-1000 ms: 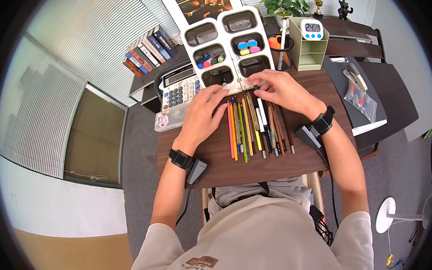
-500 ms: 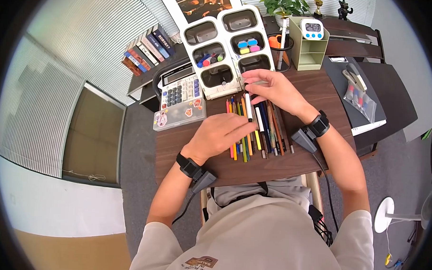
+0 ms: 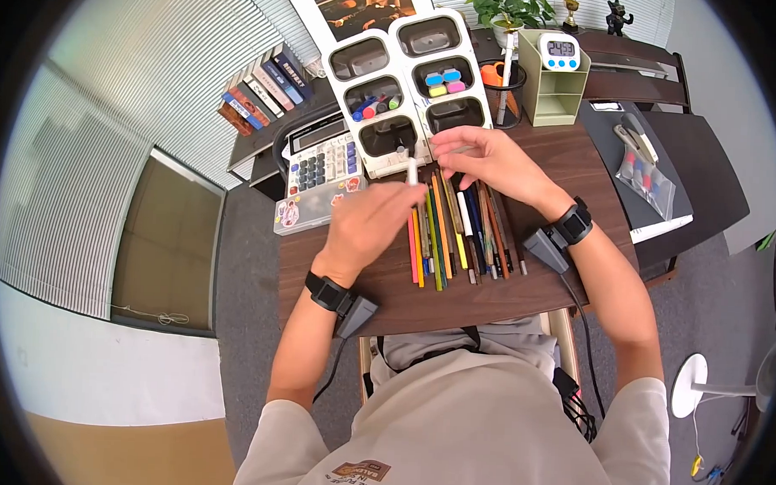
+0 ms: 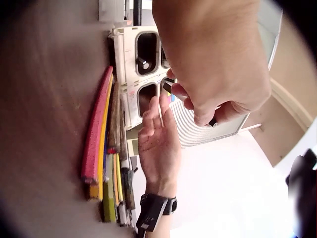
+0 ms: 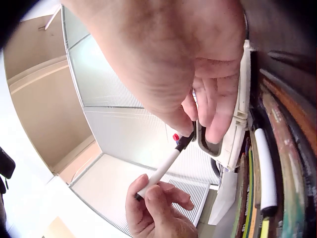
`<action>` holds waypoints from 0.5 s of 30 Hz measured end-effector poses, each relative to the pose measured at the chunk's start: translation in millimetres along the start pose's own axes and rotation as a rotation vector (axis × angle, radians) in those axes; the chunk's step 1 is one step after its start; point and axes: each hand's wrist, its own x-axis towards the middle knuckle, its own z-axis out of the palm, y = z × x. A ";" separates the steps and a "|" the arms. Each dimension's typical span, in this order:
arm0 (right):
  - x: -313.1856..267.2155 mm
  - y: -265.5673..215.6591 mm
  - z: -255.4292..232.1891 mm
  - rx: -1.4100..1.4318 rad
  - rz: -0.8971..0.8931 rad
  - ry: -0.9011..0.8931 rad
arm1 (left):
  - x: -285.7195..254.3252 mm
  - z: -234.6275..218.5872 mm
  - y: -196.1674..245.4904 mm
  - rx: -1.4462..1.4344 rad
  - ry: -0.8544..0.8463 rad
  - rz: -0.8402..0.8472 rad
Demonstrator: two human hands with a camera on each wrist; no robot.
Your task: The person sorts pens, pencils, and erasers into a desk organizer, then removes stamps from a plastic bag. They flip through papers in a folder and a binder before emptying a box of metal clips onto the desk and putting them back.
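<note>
A white marker [image 3: 412, 171] with a black cap is pinched by my left hand [image 3: 367, 225] near its lower end. Its capped end points up at the lower left compartment of a white organizer [image 3: 394, 168]. In the right wrist view, the left fingers [image 5: 154, 196] grip the marker's tail, while its black cap [image 5: 184, 144] overlaps the right thumb. My right hand [image 3: 497, 165] hovers by the organizer's front, fingers extended and holding nothing. Below the hands lies a row of colored pencils [image 3: 440, 244] with another white marker [image 3: 465, 213] among them.
Colored markers [image 3: 377, 107] and small colored blocks [image 3: 445, 82] fill the organizer's middle compartments. On its left are a calculator [image 3: 327, 165] and a clear stickered case [image 3: 316, 209]. A mesh pen cup [image 3: 506, 97] and a green shelf with a timer [image 3: 560, 52] stand right.
Both hands were at the organizer's front, then came together at the white marker over the pencils. The left hand has since carried it left and forward; the right hand has barely moved.
</note>
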 end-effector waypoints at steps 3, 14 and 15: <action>-2.7 -3.1 -4.2 -0.169 -0.010 0.074 | -5.1 -1.5 -18.4 0.046 0.068 -0.067; -7.1 -2.0 -7.2 -0.610 -0.141 0.052 | -11.4 1.7 -36.1 0.009 0.039 -0.320; -6.9 -1.7 -7.2 -0.611 -0.142 0.047 | -12.0 2.5 -36.5 -0.005 0.031 -0.316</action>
